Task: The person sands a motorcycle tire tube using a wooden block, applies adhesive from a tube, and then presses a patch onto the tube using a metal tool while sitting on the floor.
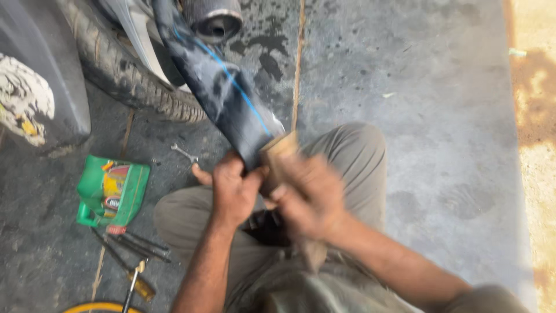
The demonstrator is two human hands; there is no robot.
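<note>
The person crouches on a grey concrete floor (440, 116), knees in khaki trousers (353, 150) spread to either side of the hands. A black rubber inner tube (223, 87) with a thin blue line along it runs from the upper left down to the middle of the view, where both hands meet it.

The left hand (231, 188) is closed around the lower end of the inner tube, fingers wrapped over the rubber and thumb sticking out to the left. The tube rises away from this hand toward the motorcycle tyre (124, 75) and the chrome exhaust pipe (213, 20) at the top of the frame.

The right hand (307, 194) is blurred. It grips a tan, block-shaped piece (280, 149) whose upper end sits right against the end of the tube, just above and between the two hands. What the piece is made of cannot be told through the blur.

On the floor to the left lies a green plastic oil can (113, 191) on its side, with a small open-ended spanner (184, 153) just above and right of it. Below the can lie several dark slender tools (136, 246), and a yellow curved rim (98, 307) shows at the bottom edge.
</note>
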